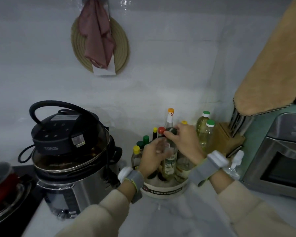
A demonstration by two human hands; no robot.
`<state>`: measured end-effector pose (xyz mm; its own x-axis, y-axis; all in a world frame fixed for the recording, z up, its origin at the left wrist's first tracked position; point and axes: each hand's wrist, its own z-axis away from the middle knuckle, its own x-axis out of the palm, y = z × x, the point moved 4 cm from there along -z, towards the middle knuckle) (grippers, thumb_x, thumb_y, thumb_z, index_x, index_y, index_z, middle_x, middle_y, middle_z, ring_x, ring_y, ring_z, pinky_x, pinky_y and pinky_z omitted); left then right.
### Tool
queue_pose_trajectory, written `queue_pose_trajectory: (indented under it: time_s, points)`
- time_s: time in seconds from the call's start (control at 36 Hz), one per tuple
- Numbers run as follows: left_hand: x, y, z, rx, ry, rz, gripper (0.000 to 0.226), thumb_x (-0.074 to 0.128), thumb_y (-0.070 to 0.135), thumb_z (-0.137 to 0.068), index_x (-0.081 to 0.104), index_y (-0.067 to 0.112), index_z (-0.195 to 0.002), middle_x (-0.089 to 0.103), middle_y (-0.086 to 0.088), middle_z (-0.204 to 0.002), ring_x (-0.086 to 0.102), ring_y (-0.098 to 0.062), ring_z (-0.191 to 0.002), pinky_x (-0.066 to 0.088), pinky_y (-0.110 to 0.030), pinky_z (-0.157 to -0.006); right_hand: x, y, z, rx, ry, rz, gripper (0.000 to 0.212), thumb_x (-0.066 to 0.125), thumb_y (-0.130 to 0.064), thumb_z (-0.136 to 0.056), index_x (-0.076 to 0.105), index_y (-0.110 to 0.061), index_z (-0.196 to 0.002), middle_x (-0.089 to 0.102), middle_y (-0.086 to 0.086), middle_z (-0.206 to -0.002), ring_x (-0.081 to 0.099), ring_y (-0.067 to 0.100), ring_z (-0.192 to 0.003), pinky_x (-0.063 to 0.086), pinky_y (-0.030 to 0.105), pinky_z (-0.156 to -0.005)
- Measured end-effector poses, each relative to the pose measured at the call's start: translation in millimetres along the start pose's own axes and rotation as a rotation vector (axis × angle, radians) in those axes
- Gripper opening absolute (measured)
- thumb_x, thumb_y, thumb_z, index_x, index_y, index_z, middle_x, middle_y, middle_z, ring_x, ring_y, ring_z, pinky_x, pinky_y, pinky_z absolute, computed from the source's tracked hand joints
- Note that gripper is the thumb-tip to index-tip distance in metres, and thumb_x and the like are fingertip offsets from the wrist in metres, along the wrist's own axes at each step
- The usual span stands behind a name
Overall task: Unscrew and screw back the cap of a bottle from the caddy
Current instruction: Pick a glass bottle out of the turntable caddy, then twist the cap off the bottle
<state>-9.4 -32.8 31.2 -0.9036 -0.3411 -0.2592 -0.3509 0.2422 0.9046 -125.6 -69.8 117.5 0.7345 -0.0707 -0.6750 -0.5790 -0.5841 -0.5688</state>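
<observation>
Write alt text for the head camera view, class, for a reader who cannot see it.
A person's right hand grips the dark cap of a clear bottle while the left hand holds its body, above a round white caddy crowded with bottles. A pressure cooker stands to the left, a toaster oven to the right.

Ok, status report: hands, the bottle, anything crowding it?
Left hand grips clear bottle. Right hand pinches its dark cap. Bottle upright in caddy. Red-capped bottle close beside cap.
</observation>
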Motion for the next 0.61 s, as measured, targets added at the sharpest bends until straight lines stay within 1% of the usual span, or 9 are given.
queue_pose_trajectory:
  time_s: [0.06,0.08,0.14,0.19,0.33,0.42,0.47,0.56,0.61]
  points:
    - [-12,19,-1,0.031,0.016,0.009,0.054,0.076,0.021,-0.075,0.053,0.011,-0.123,0.066,0.001,-0.106,0.063,-0.01,-0.09,0.052,-0.015,-0.074,-11,-16,-3,-0.037,0.036,0.012,0.036,0.071,-0.038,-0.08,0.063,-0.004,-0.073,0.063,0.007,-0.062,0.057,0.02,-0.058,0.045,0.032,-0.052]
    - [-17,25,-1,0.043,0.016,0.018,0.056,0.077,0.023,-0.074,0.052,0.011,-0.124,0.066,-0.001,-0.108,0.064,-0.013,-0.092,0.054,-0.019,-0.077,-15,-22,-4,-0.055,0.052,0.006,0.037,0.071,-0.039,-0.079,0.065,-0.002,-0.077,0.065,0.009,-0.065,0.058,0.022,-0.06,0.047,0.035,-0.055]
    - [-26,33,4,0.045,0.024,0.028,0.059,0.078,0.023,-0.073,0.052,0.011,-0.125,0.066,-0.005,-0.111,0.064,-0.018,-0.095,0.057,-0.029,-0.079,-20,-34,0,-0.087,0.081,-0.011,0.036,0.072,-0.039,-0.078,0.065,-0.004,-0.076,0.064,0.008,-0.063,0.054,0.019,-0.057,0.043,0.034,-0.055]
    - [-34,37,15,0.047,0.037,0.027,0.058,0.079,0.019,-0.071,0.054,0.011,-0.123,0.066,-0.005,-0.108,0.065,-0.018,-0.093,0.057,-0.032,-0.078,-22,-43,9,-0.112,0.094,-0.042,0.032,0.072,-0.038,-0.078,0.064,-0.007,-0.075,0.06,0.003,-0.059,0.047,0.013,-0.051,0.037,0.028,-0.05]
    - [-48,23,52,0.016,0.038,-0.038,0.06,0.082,0.029,-0.066,0.058,0.016,-0.12,0.069,0.002,-0.1,0.066,-0.009,-0.087,0.056,-0.029,-0.081,-2,-46,37,-0.131,0.036,-0.065,0.032,0.071,-0.038,-0.079,0.061,-0.007,-0.075,0.055,0.0,-0.057,0.046,0.011,-0.05,0.031,0.018,-0.045]
    - [-49,11,70,-0.016,0.01,-0.049,0.067,0.084,0.035,-0.06,0.059,0.014,-0.118,0.07,0.007,-0.095,0.065,0.003,-0.084,0.052,-0.014,-0.078,10,-41,55,-0.126,0.011,-0.062,0.035,0.069,-0.039,-0.08,0.064,-0.005,-0.078,0.063,0.006,-0.062,0.055,0.018,-0.055,0.041,0.031,-0.049]
    - [-49,1,83,-0.047,0.002,-0.081,0.065,0.083,0.03,-0.06,0.06,0.011,-0.118,0.067,0.008,-0.09,0.061,0.009,-0.076,0.048,-0.007,-0.07,19,-37,70,-0.127,-0.019,-0.083,0.034,0.07,-0.037,-0.081,0.064,-0.004,-0.077,0.063,0.005,-0.06,0.055,0.017,-0.054,0.04,0.03,-0.049]
    - [-51,-20,107,-0.094,-0.003,-0.112,0.066,0.082,0.04,-0.054,0.063,0.017,-0.114,0.07,0.002,-0.093,0.061,0.004,-0.078,0.049,-0.012,-0.07,39,-30,93,-0.104,-0.073,-0.098,0.032,0.07,-0.035,-0.081,0.061,-0.005,-0.072,0.053,-0.003,-0.053,0.047,0.011,-0.048,0.032,0.019,-0.045]
    - [-51,-30,118,-0.125,-0.007,-0.121,0.064,0.08,0.044,-0.052,0.065,0.023,-0.11,0.07,0.004,-0.093,0.061,0.002,-0.079,0.052,-0.016,-0.072,51,-25,102,-0.077,-0.098,-0.104,0.031,0.071,-0.035,-0.081,0.062,-0.006,-0.073,0.05,-0.004,-0.053,0.045,0.01,-0.05,0.03,0.018,-0.046]
